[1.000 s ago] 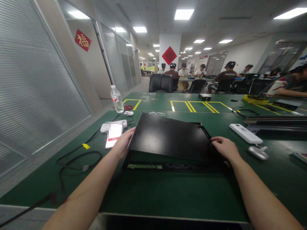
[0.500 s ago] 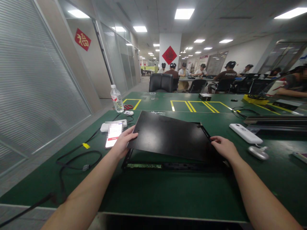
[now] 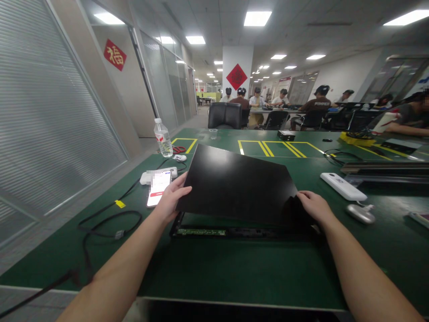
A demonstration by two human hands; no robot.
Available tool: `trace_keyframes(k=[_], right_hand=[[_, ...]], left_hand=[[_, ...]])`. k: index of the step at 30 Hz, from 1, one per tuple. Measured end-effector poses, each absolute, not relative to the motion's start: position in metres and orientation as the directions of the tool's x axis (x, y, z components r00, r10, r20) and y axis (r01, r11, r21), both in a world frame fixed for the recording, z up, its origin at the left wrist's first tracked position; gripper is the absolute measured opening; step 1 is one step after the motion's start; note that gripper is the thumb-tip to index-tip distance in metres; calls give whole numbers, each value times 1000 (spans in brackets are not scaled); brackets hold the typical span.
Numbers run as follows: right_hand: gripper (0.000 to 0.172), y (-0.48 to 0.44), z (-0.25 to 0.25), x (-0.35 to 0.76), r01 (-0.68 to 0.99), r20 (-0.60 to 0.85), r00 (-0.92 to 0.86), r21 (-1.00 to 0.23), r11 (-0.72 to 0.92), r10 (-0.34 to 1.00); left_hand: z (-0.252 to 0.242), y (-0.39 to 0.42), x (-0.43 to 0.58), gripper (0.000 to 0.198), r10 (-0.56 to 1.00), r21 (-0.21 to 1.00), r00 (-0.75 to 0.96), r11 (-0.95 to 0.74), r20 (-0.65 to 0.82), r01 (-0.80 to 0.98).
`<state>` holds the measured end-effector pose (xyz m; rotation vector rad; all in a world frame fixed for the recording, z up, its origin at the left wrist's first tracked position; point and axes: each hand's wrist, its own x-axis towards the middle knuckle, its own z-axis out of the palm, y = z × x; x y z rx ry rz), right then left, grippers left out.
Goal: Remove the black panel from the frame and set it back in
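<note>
A flat black screen panel (image 3: 237,183) is held tilted above the table, its far edge raised. My left hand (image 3: 174,195) is closed on its left edge, thumb on the upper face and fingers underneath. On the right edge, my right hand (image 3: 312,206) grips the panel between thumb and fingers. Beneath the panel lies a thin black frame (image 3: 254,233) with a green circuit strip (image 3: 201,232) along its near side. Most of that frame is hidden by the panel.
To the left are a lit phone (image 3: 160,188), a water bottle (image 3: 162,138), red-handled scissors (image 3: 178,150) and a black cable (image 3: 110,230). On the right lie a white power bank (image 3: 343,186), a silver mouse-like device (image 3: 360,213) and long dark bars (image 3: 385,174). Several people sit farther back.
The panel's far edge has risen and tilted up more toward me, covering the frame's far right corner that showed before. Both hands keep their hold at nearly the same places.
</note>
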<state>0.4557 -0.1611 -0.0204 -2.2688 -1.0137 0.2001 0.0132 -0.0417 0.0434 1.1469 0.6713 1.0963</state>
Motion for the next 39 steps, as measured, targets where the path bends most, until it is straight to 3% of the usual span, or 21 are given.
trace_keyframes(k=[10, 15, 19, 25, 32, 35, 39], right_hand=[[24, -165, -11, 448, 421, 45, 768, -787, -450, 639], [25, -166, -13, 453, 310, 48, 763, -902, -300, 644], [31, -165, -6, 451, 99, -25, 762, -983, -154, 647], [43, -175, 21, 427, -151, -48, 561, -987, 46, 826], [34, -183, 27, 418, -188, -233, 471, -969, -161, 851], [28, -180, 24, 420, -152, -192, 487, -979, -134, 852], [23, -180, 25, 423, -224, -177, 594, -973, -51, 785]], left_hand=[[41, -38, 12, 74, 931, 943, 349, 19, 104, -331], [43, -38, 10, 68, 943, 937, 312, -3, 120, -350], [45, -36, 8, 61, 948, 924, 285, -22, 140, -381], [42, -28, 6, 57, 970, 894, 232, 35, 78, -447], [43, -28, 7, 53, 975, 879, 221, 84, 25, -469], [42, -26, 8, 52, 977, 880, 212, 87, 16, -466], [39, -25, 9, 48, 966, 912, 258, 100, 6, -398]])
